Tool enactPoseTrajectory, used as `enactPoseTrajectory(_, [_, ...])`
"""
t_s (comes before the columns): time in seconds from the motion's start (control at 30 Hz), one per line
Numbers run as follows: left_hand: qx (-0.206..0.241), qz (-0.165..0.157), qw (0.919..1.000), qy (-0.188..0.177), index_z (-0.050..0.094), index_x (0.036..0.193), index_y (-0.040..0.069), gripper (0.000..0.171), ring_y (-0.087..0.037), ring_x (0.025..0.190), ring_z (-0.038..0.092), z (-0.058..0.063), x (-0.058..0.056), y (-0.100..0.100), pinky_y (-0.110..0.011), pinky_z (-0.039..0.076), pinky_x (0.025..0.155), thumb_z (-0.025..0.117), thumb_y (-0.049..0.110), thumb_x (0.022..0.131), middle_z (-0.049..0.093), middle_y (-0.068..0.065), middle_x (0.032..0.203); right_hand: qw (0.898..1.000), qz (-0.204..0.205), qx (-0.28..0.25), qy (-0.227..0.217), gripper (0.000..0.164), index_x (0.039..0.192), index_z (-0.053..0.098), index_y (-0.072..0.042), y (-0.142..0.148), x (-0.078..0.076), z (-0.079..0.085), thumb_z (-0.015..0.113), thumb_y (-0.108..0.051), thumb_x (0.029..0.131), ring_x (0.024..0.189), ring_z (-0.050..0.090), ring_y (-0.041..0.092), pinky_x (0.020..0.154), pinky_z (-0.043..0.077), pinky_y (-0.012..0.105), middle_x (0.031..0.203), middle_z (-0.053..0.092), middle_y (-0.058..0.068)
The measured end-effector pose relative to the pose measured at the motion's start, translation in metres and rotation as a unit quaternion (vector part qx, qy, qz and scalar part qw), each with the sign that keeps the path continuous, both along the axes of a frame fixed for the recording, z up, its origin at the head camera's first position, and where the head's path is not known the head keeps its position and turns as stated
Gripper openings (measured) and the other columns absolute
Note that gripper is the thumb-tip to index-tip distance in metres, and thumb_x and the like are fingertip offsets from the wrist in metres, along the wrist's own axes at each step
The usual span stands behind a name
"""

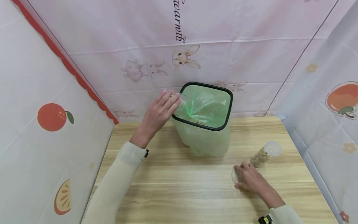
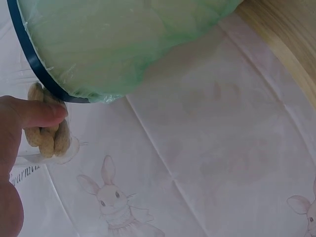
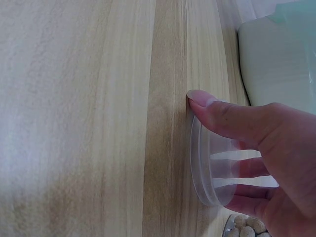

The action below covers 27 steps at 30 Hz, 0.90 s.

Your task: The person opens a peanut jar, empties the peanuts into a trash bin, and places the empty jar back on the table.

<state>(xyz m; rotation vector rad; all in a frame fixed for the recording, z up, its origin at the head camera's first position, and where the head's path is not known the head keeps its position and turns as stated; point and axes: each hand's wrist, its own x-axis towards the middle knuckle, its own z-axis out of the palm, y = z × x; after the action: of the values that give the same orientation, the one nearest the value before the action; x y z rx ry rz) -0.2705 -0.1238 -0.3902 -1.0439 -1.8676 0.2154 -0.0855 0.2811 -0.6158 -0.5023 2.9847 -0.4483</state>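
My left hand (image 1: 160,113) grips a clear plastic jar (image 1: 182,104) tipped over the left rim of a bin (image 1: 230,109) lined with a pale green bag. Peanuts (image 2: 47,144) show through the jar's wall in the left wrist view, beside the thumb. A few peanuts (image 1: 199,122) appear low inside the bin's mouth. Low over the table, my right hand (image 1: 249,179) holds a clear round lid (image 3: 201,165) by its edge, the fingers visible through it. Just beyond that hand stands another clear jar (image 1: 261,157) filled with peanuts.
The bin stands on a wood-grain table (image 1: 181,186) near its back edge. Printed cloth (image 1: 112,71) hangs behind the table, and more printed cloth lines the left and right sides.
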Motion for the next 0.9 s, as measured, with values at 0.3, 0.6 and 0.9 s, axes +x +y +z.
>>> enactPoseTrajectory(0.3, [-0.024,-0.001,0.9997,-0.009,0.063,0.139,0.005,0.041,-0.03,0.138,0.058,0.002,0.001,0.001,-0.042,0.039,0.125,0.052,-0.009,0.102,0.064,-0.011,0.146,1.0,-0.004,0.0,0.004,0.077,0.13,0.07,-0.006,-0.0012,0.0002,0.0003,0.097,-0.039,0.066,0.099,0.056,0.032,0.074,0.059,0.045,0.112,0.062,0.014])
enactPoseTrajectory(0.6, [-0.028,-0.008,0.9995,-0.012,0.062,0.14,0.004,0.042,-0.029,0.138,0.058,0.0022,-0.0004,0.0013,-0.042,0.038,0.125,0.052,-0.01,0.102,0.064,-0.011,0.146,1.0,-0.007,-0.001,0.007,0.078,0.13,0.07,-0.006,-0.0004,0.0,-0.0021,0.097,-0.039,0.065,0.099,0.057,0.033,0.074,0.06,0.046,0.112,0.063,0.014])
enactPoseTrajectory(0.9, [-0.045,-0.014,0.9989,0.009,0.065,0.138,0.006,0.042,-0.028,0.139,0.058,0.0038,0.0003,0.0034,-0.04,0.04,0.124,0.051,-0.011,0.102,0.065,-0.009,0.145,1.0,-0.006,-0.002,0.013,0.078,0.13,0.07,-0.007,-0.0002,-0.0005,-0.0034,0.097,-0.04,0.064,0.099,0.057,0.032,0.073,0.06,0.046,0.111,0.063,0.014])
